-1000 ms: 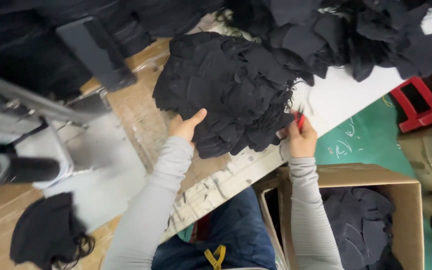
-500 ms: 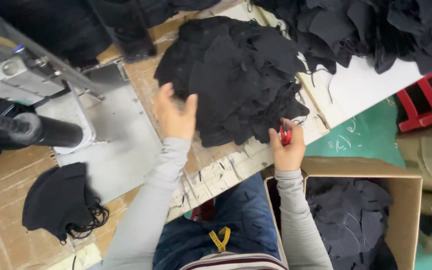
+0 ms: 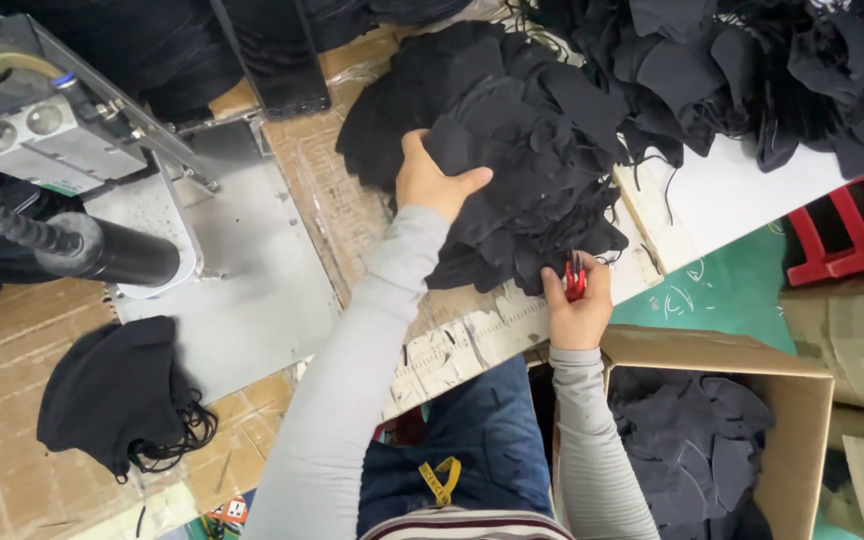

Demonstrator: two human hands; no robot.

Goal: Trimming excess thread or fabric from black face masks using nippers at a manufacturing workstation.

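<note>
1. Fingers (image 3: pixel 472 180) of the left hand (image 3: pixel 432 183) lie spread over the near edge of the heap of black fabric pieces (image 3: pixel 512 150), the thumb tucked into the cloth, gripping a bunch of it.
2. Fingers of the right hand (image 3: pixel 580 300) are curled shut around small red snips (image 3: pixel 574 280), held at the heap's lower right edge, where loose black cords hang.
3. That heap sits on the tabletop (image 3: pixel 342 200), a brown cardboard-covered surface with a pale strip along its near edge.
4. An open brown cardboard box (image 3: pixel 802 400) stands on the green floor to the person's right, below the tabletop edge, holding more dark fabric pieces.
5. A red frame (image 3: pixel 842 240) stands on the floor beyond the box.
6. A second, larger pile of black fabric (image 3: pixel 772 70) spreads over the white surface at the upper right.
7. A grey metal plate (image 3: pixel 242 270) lies left of the left arm, under a machine with a black cylinder (image 3: pixel 112 255).
8. A small black bundle with cords (image 3: pixel 117 395) rests on the cardboard at lower left, well apart from both hands.
9. Both arms, in grey sleeves, reach forward from the body; the left extends farther.
</note>
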